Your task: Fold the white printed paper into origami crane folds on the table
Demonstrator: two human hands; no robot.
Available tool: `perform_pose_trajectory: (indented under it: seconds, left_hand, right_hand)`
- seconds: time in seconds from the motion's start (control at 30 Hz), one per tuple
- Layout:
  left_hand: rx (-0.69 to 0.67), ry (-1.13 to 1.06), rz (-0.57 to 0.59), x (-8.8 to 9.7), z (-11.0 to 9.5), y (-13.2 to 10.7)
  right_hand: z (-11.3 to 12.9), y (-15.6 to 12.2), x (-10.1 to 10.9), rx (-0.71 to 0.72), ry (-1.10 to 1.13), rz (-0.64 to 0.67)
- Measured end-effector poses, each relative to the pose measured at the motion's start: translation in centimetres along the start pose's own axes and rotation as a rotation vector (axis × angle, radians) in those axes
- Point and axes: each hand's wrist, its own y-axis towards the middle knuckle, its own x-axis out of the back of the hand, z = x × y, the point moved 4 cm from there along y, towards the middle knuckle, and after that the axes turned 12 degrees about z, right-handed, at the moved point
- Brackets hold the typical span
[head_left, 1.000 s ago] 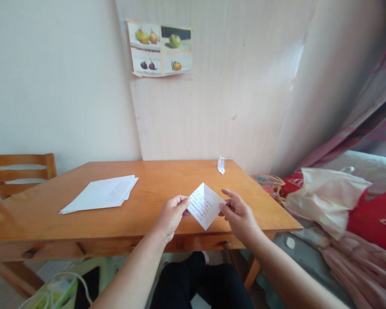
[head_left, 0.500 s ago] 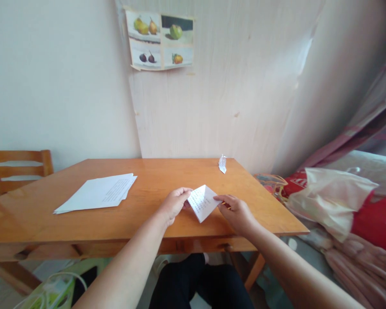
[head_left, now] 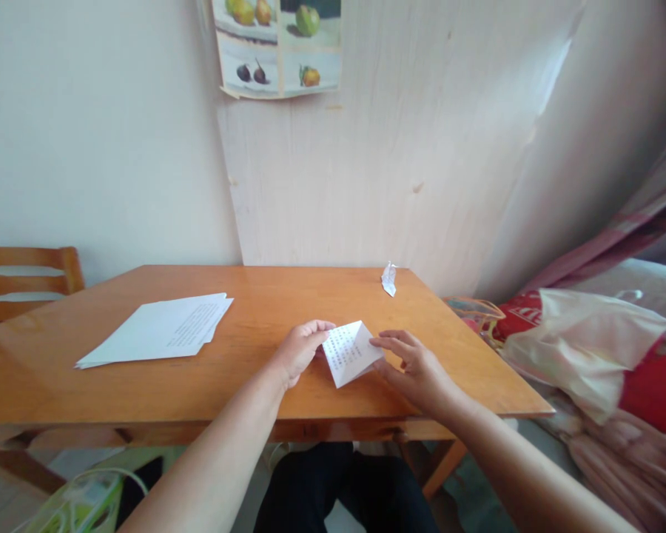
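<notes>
A small white paper (head_left: 351,351) with printed characters, folded into a square, is held above the front middle of the table. My left hand (head_left: 303,349) pinches its left corner, thumb on top and the other fingers partly hidden behind. At its right corner my right hand (head_left: 411,363) has the index fingertip on the upper face and the thumb lower down by the edge, with the layers slightly parted between them. A small folded paper figure (head_left: 388,280) stands near the table's far right corner.
A stack of printed paper sheets (head_left: 155,329) lies on the left of the wooden table (head_left: 277,296). A wooden chair (head_left: 27,274) stands at the far left. Bags (head_left: 582,348) and cloth crowd the right side. Fruit pictures (head_left: 277,52) hang on the wall.
The folded paper has tilted a little, and its layers have parted at the right. My right fingers have spread wider at that corner. The camera view has shifted slightly.
</notes>
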Motion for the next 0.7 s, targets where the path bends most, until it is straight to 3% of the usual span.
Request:
perform_pose_trajectory:
  seconds: [0.47,0.7]
  left_hand:
    - [-0.031,0.057,0.147,-0.7,-0.3,-0.6]
    - [-0.079,-0.061,0.060,0.2,0.0,-0.5]
  right_hand:
    - [-0.1,2.2,-0.1,0.025,0.176,0.065]
    - [0.0,2.7,-0.2,0.030,0.230,0.023]
